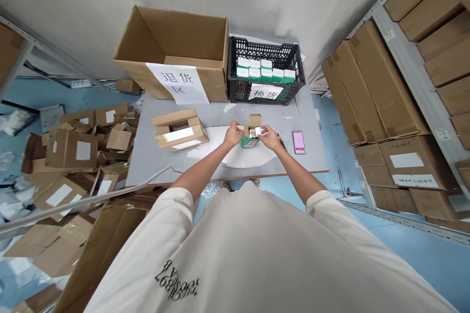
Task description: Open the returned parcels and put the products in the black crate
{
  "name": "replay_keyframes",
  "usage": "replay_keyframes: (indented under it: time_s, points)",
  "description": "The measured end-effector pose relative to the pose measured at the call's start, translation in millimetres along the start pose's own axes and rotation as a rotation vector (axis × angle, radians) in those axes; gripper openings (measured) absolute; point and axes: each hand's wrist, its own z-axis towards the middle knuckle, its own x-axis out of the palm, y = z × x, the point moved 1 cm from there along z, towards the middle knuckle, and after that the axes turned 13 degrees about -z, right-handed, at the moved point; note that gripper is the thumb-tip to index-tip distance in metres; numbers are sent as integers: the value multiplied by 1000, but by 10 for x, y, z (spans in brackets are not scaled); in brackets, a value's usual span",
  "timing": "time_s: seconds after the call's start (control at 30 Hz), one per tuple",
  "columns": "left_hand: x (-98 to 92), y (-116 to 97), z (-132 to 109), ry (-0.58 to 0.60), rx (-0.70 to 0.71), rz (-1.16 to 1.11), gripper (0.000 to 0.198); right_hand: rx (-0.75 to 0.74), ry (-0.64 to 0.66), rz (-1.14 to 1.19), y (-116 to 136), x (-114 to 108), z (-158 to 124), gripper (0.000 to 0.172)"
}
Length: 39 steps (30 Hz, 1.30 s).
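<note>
A small green box (249,143) stands on the table in front of me, its top open and a brown flap raised at the back. Something white and brown shows inside, too small to name. My left hand (234,134) pinches the box at its left upper edge. On the other side, my right hand (269,137) has its fingers closed on the right upper edge, by a white flap or piece. White paper (235,159) lies under the box. Just left of it sits an opened brown carton (181,132) with white labels.
A large open carton (216,80) with a paper sign stands at the back left. Beside it, a black crate (293,90) holds several green-and-white boxes. A pink-screened phone (299,142) lies at the right. Cartons (71,149) pile up left; shelves (404,156) stand right.
</note>
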Motion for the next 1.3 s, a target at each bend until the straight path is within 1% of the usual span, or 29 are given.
replay_keyframes:
  time_s: [0.13,0.27,0.4,0.47,0.53,0.6,0.67,0.7,0.77,0.87,0.97,1.03,1.1,1.3]
  points:
    - [28,54,86,-1,-22,-61,49,28,27,42,-69,43,22,66]
    - [63,116,100,21,-6,-16,61,-22,95,111,-117,128,30,75]
    - [83,165,78,71,29,31,55,-115,93,147,-106,156,68,83]
    - [68,176,76,73,45,24,52,-160,70,158,-84,129,83,77]
    - [38,177,83,69,41,-16,50,-188,65,176,-61,87,84,60]
    - [-1,174,92,83,-3,-95,44,-201,83,200,-44,47,67,41]
    - [-42,169,94,100,-42,-176,33,-205,101,216,-38,22,35,32]
    - [-62,166,91,102,-36,-197,30,-206,101,221,-40,17,16,30]
    - [-98,166,76,113,39,-191,30,-207,95,223,-50,22,-26,28]
    - [-121,191,46,201,185,-115,47,-218,89,204,-69,54,-81,32]
    - [-108,234,32,288,261,-27,56,-249,63,164,-69,80,-118,35]
    - [-92,254,33,300,290,14,56,-265,45,145,-53,88,-132,36]
    - [-78,258,35,294,303,35,55,-250,35,134,-27,95,-143,36]
    - [-71,212,6,282,284,81,55,-125,30,145,67,113,-189,34]
